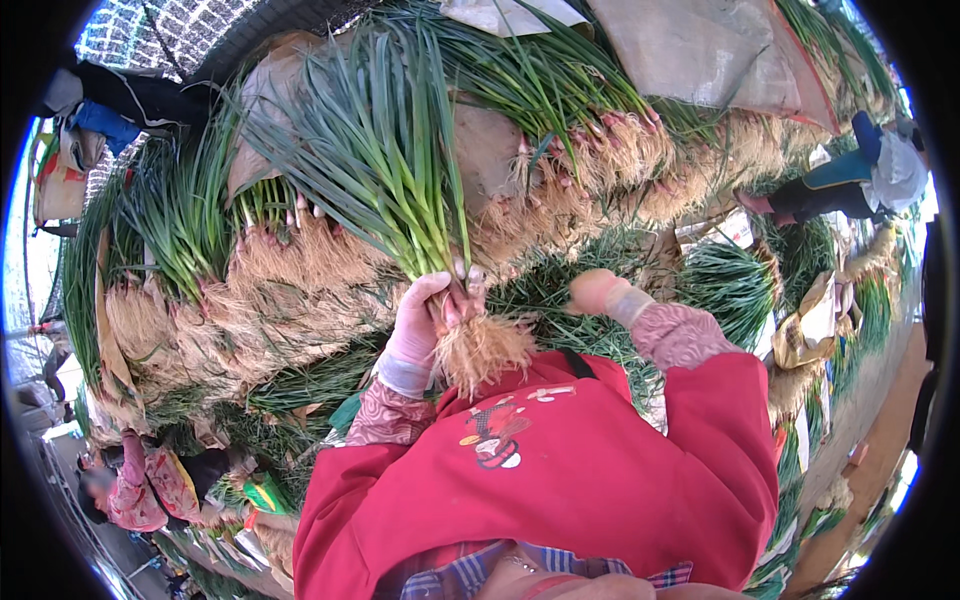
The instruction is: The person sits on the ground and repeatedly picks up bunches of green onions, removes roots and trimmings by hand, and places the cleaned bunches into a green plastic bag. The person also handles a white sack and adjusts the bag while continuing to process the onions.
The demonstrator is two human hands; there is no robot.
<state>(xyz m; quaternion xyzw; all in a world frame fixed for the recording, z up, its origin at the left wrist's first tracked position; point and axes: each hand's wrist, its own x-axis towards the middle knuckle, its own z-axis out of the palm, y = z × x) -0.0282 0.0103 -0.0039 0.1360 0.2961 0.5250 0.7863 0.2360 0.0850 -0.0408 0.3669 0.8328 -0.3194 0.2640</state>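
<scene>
My left hand (pixel 421 309) is closed around the lower stems of a bunch of green garlic (pixel 424 217). Its long leaves fan out away from me, and its pinkish bulb ends and pale roots (pixel 480 351) hang toward my lap. The thumb lies across the stalks. To the right, my right hand (pixel 598 291) is blurred, with curled fingers, over loose cut green leaves (pixel 540 289). Whether it grips anything cannot be seen. Both hands seem to wear thin gloves, with pale bands at the wrists below pink patterned sleeves.
Rows of green garlic (pixel 607 146) lie beyond my hands, roots toward me, partly under a woven sheet (pixel 705 52). More bunches (pixel 724 281) stand at right. One person (pixel 139 487) works at lower left; another person's legs (pixel 817 195) show at right.
</scene>
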